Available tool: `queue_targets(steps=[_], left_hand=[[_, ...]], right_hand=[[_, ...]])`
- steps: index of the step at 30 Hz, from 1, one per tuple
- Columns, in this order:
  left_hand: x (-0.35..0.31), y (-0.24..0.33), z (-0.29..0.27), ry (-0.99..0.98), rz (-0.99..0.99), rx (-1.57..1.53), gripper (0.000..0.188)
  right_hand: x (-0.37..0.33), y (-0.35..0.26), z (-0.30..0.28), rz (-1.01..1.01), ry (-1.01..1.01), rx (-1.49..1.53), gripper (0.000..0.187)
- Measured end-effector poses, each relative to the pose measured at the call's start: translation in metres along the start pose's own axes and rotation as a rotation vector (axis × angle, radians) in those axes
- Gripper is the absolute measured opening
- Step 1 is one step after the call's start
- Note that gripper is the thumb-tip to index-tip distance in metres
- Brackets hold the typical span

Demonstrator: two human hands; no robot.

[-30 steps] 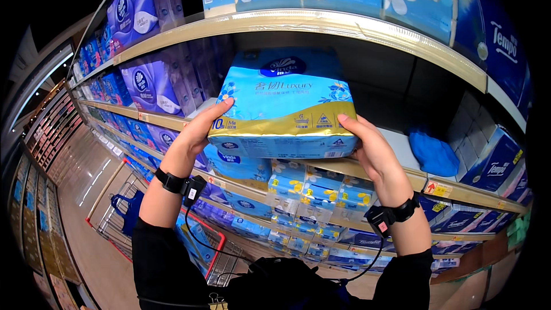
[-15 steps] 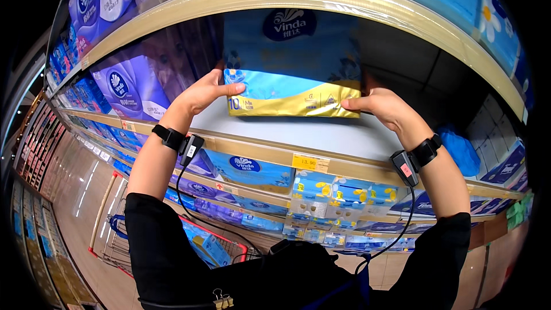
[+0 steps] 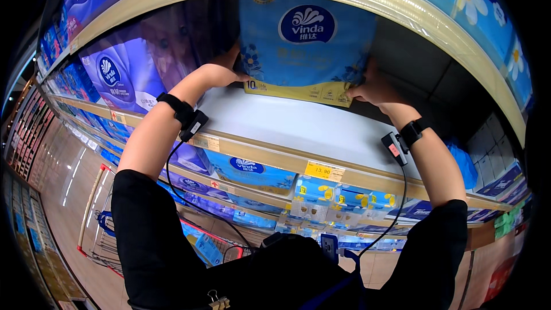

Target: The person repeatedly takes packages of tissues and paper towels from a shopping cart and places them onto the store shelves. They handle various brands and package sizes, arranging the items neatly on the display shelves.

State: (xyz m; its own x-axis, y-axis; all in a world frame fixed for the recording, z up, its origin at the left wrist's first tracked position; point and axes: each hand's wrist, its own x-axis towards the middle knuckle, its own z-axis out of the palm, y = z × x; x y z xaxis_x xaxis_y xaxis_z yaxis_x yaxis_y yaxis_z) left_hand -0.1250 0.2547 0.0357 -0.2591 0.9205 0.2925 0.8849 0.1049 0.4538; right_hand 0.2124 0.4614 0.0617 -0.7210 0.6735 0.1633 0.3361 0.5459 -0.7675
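Both hands (image 3: 221,74) (image 3: 380,92) are partly hidden by the blue pack (image 3: 298,63), whose smallest print (image 3: 314,92) is unreadable.

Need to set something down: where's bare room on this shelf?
The flat white shelf board is bare between its beige front strip and the boxy blue and yellow pack. Crowded: left, glossy purple packs; far right, a crumpled blue bag.

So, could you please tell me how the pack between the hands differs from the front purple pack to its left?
The blue-and-gold pack has flowers and a gold band along its lower edge, while the purple pack has paler swirls. The left hand and right hand hold the blue-and-gold pack at its sides; neither holds the purple pack. Both carry a dark blue oval emblem.
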Motion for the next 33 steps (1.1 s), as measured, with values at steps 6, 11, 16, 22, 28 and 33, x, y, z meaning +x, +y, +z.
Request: queue_targets(steps=[6,11,16,22,28,33], left_hand=[[0.02,0.033,-0.008,-0.052,-0.375,-0.33,0.066],[0.035,0.02,0.001,-0.015,-0.467,-0.535,0.042],[0.042,0.006,0.0,-0.005,-0.488,-0.585,0.045],[0.046,-0.006,0.001,-0.011,-0.481,-0.588,0.05],[0.039,-0.002,-0.008,0.053,-0.501,-0.499,0.061],[0.035,0.002,-0.015,0.137,-0.536,-0.515,0.066]], right_hand=[[0.037,-0.006,0.026,0.094,0.045,0.017,0.09],[0.054,-0.013,0.043,0.023,-0.058,0.37,0.073],[0.08,-0.012,0.052,0.177,-0.109,0.419,0.063],[0.098,-0.007,0.062,0.155,-0.195,0.477,0.063],[0.101,-0.02,0.066,0.159,-0.165,0.3,0.062],[0.107,-0.024,0.052,0.201,-0.11,0.197,0.061]])
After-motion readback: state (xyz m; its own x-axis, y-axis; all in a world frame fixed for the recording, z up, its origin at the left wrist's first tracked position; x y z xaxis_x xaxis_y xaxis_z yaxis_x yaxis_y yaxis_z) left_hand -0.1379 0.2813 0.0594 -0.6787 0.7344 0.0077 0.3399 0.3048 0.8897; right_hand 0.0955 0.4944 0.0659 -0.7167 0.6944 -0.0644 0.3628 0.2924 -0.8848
